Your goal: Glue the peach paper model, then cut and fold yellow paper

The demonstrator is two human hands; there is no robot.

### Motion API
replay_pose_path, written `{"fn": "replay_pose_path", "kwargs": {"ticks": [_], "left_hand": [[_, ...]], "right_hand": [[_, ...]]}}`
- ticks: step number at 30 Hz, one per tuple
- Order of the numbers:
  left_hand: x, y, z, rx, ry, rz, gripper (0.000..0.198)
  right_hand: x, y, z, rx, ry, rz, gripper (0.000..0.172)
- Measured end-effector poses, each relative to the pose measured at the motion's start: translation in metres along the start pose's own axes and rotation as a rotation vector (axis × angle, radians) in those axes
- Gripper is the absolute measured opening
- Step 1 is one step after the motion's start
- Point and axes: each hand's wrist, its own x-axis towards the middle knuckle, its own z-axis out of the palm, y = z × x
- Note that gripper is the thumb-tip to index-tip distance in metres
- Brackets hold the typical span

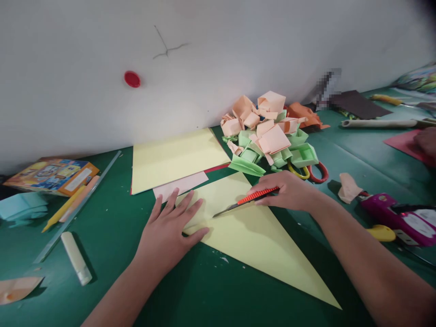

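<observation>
A folded sheet of yellow paper (pixel 269 247) lies on the green table, with one long point reaching toward the lower right. My left hand (pixel 172 225) presses flat on the paper's left end, fingers spread. Gripped in my right hand (pixel 284 190) is a cutter knife (pixel 257 195) with an orange-red and black handle. Its blade slants down to the left, the tip at or just above the paper near my left thumb; I cannot tell if it touches. Behind my left hand lie a pale pink paper (pixel 182 184) and a stack of yellow sheets (pixel 173 159).
Crumpled peach and green paper shapes (pixel 269 136) are heaped at the wall, beside scissors (pixel 318 172). A purple device (pixel 400 218) sits right. Leftward are a glue stick (pixel 75 258), a clear ruler (pixel 81 204) and a colourful box (pixel 51 175). Another person's hand (pixel 427 141) shows far right.
</observation>
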Motion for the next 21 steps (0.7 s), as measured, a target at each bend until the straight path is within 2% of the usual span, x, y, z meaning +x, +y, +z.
{"fn": "replay_pose_path", "kwargs": {"ticks": [7,11,15,21], "left_hand": [[-0.006,-0.011,0.001,-0.010,0.002,0.031,0.068],[-0.008,-0.023,0.000,-0.020,-0.007,0.090,0.066],[-0.009,-0.036,-0.012,0.002,-0.031,0.158,0.067],[-0.015,-0.040,-0.034,0.014,-0.109,0.145,0.062]], "right_hand": [[0.000,-0.005,0.007,0.121,0.070,-0.003,0.029],[0.002,-0.014,0.019,0.190,0.093,-0.005,0.028],[0.005,-0.025,0.038,0.281,0.138,-0.019,0.028],[0.002,-0.031,0.043,0.260,0.033,-0.063,0.027]]}}
